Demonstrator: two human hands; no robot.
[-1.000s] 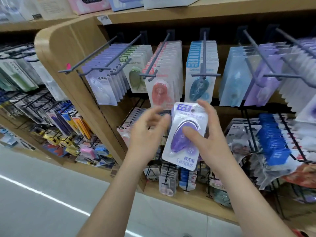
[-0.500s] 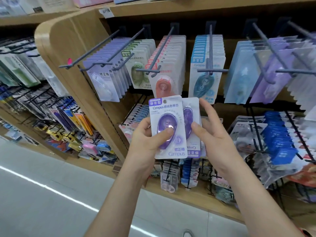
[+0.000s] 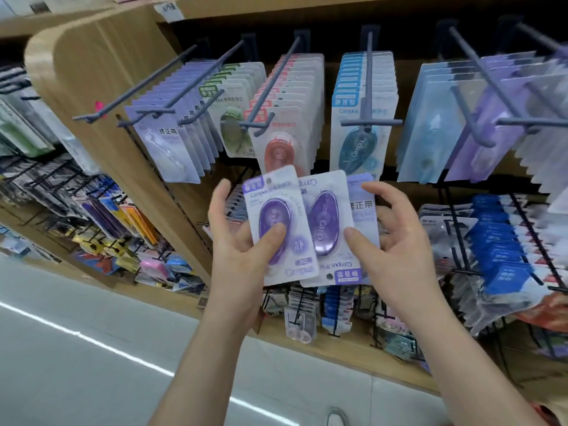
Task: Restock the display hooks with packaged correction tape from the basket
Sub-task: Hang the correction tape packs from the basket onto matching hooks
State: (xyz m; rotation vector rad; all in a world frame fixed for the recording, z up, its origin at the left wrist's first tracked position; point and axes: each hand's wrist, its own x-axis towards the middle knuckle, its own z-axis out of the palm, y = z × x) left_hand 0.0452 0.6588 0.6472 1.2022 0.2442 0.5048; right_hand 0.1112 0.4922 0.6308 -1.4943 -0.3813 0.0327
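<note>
My left hand (image 3: 236, 241) holds an upright purple correction tape pack (image 3: 278, 222), thumb pressed on its blister. My right hand (image 3: 396, 241) holds a second purple pack (image 3: 325, 226) turned upside down, with a third pack (image 3: 364, 207) showing its back behind it. Both hands are in front of the display, just below the top row of grey hooks (image 3: 267, 84). Those hooks carry lilac, green, pink, blue and purple tape packs (image 3: 362, 118). The basket is out of view.
A curved wooden end panel (image 3: 101, 75) bounds the display on the left. Lower hooks at the right hold blue packs (image 3: 498, 250). More stationery hangs on the left shelving (image 3: 101, 216). A wooden ledge (image 3: 338, 348) runs below, with grey floor (image 3: 92, 364) under it.
From one pack held between both hands, the packs have been split and fanned apart: my left hand took the front pack to the left, my right hand keeps the others.
</note>
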